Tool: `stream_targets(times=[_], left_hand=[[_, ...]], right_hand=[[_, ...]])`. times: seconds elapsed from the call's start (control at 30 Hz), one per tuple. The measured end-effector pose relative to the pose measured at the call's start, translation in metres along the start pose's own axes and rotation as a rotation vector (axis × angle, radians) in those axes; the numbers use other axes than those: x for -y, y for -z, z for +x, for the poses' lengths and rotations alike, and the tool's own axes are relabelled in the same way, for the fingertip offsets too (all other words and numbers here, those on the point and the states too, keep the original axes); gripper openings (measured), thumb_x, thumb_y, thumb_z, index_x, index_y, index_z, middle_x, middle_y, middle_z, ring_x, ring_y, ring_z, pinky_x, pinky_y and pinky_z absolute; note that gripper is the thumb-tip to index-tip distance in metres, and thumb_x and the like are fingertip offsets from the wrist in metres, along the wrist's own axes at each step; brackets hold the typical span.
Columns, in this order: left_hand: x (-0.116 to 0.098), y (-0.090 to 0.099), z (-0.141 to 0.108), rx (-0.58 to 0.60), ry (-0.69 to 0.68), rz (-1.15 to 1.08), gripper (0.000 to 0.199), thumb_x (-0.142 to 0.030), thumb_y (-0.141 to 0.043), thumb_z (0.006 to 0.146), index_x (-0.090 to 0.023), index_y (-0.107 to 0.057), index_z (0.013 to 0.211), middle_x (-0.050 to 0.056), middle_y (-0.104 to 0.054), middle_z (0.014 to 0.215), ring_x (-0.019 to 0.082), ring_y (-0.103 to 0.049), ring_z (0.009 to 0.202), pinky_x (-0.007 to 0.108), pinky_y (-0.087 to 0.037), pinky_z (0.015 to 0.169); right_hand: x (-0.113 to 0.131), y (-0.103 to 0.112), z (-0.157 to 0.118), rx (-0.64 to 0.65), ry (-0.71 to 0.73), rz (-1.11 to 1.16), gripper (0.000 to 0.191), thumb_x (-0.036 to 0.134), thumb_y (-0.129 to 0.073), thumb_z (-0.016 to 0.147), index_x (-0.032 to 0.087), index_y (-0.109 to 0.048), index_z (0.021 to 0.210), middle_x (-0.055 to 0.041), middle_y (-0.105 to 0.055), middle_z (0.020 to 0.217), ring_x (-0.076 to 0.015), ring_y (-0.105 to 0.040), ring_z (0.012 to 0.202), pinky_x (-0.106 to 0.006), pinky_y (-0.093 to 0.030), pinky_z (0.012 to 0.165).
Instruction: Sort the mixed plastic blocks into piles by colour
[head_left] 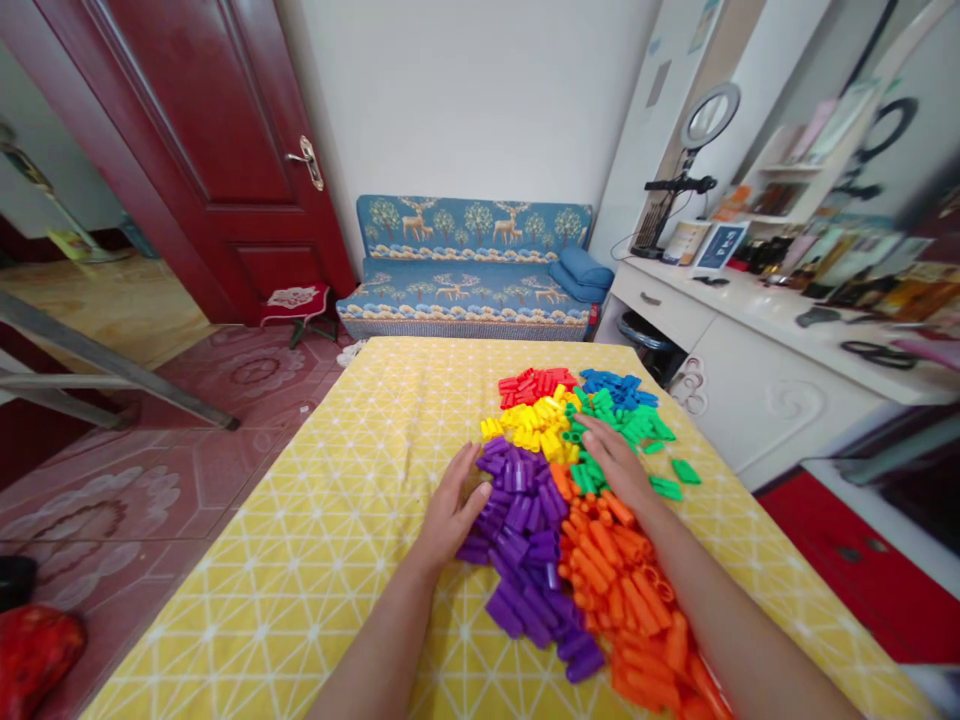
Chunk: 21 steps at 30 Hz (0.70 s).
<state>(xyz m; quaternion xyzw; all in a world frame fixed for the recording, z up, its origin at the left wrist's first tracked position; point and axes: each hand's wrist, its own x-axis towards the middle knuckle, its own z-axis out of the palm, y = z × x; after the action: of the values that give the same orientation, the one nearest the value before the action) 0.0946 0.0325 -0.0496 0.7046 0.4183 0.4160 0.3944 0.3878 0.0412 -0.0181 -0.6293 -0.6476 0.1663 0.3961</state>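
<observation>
My left hand (454, 505) rests at the left edge of the purple plastic pieces (517, 520), fingers stretched out and thumb apart. Over the green pieces (634, 425) lies my right hand (615, 460), its fingers extended, with no piece visibly gripped. Small tube-like orange pieces (607, 560) spread beneath and beside my right forearm. Yellow pieces (536, 420) sit between the two hands, a little farther off. Behind them are red pieces (534, 385) and, to the right, blue pieces (619, 388). The colours lie in neighbouring heaps that touch each other.
A yellow patterned cloth (300, 560) covers the table. Beyond its far edge stands a blue sofa (465, 285). On the right is a white dressing table (750, 330) with a ring light (709, 115). A small red stool (298, 300) stands by the dark red door (202, 120).
</observation>
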Motion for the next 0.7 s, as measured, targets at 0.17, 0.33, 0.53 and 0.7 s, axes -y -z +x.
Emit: stream_targets(times=[0.17, 0.33, 0.53, 0.7], left_hand=[[0.002, 0.004, -0.001, -0.128, -0.018, -0.122, 0.053, -0.047, -0.044, 0.093, -0.027, -0.04, 0.142, 0.004, -0.034, 0.153, 0.022, -0.025, 0.143, 0.044, -0.015, 0.12], [0.008, 0.022, -0.001, -0.318, 0.024, -0.273, 0.049, -0.049, -0.038, 0.095, -0.023, -0.053, 0.133, 0.005, -0.047, 0.145, 0.022, -0.036, 0.138, 0.042, -0.021, 0.118], [0.012, 0.033, -0.001, -0.511, 0.133, -0.33, 0.046, -0.05, -0.05, 0.089, -0.018, -0.065, 0.118, 0.008, -0.058, 0.134, 0.024, -0.047, 0.13, 0.041, -0.029, 0.114], [0.013, 0.029, 0.001, -0.556, 0.126, -0.258, 0.043, -0.05, -0.053, 0.087, -0.018, -0.068, 0.111, 0.008, -0.064, 0.125, 0.026, -0.053, 0.124, 0.044, -0.032, 0.111]], right_hand=[[0.069, -0.065, 0.006, 0.184, 0.095, -0.103, 0.061, 0.065, -0.033, 0.09, 0.025, -0.057, 0.13, -0.0062, -0.048, 0.142, -0.0244, -0.037, 0.136, -0.046, -0.023, 0.115], [0.129, -0.081, -0.004, 0.435, 0.202, 0.015, 0.064, 0.064, -0.029, 0.092, 0.023, -0.052, 0.136, -0.0063, -0.048, 0.143, -0.0251, -0.037, 0.136, -0.047, -0.024, 0.115], [0.095, 0.0, -0.102, 0.202, 0.222, -0.065, 0.051, 0.051, -0.045, 0.091, 0.038, -0.042, 0.14, 0.0018, -0.039, 0.149, -0.0293, -0.032, 0.139, -0.056, -0.016, 0.116], [-0.01, 0.054, -0.228, -0.061, 0.075, -0.392, 0.069, 0.046, -0.047, 0.085, 0.038, -0.023, 0.149, -0.0006, -0.029, 0.154, -0.0363, -0.033, 0.137, -0.062, -0.032, 0.107]])
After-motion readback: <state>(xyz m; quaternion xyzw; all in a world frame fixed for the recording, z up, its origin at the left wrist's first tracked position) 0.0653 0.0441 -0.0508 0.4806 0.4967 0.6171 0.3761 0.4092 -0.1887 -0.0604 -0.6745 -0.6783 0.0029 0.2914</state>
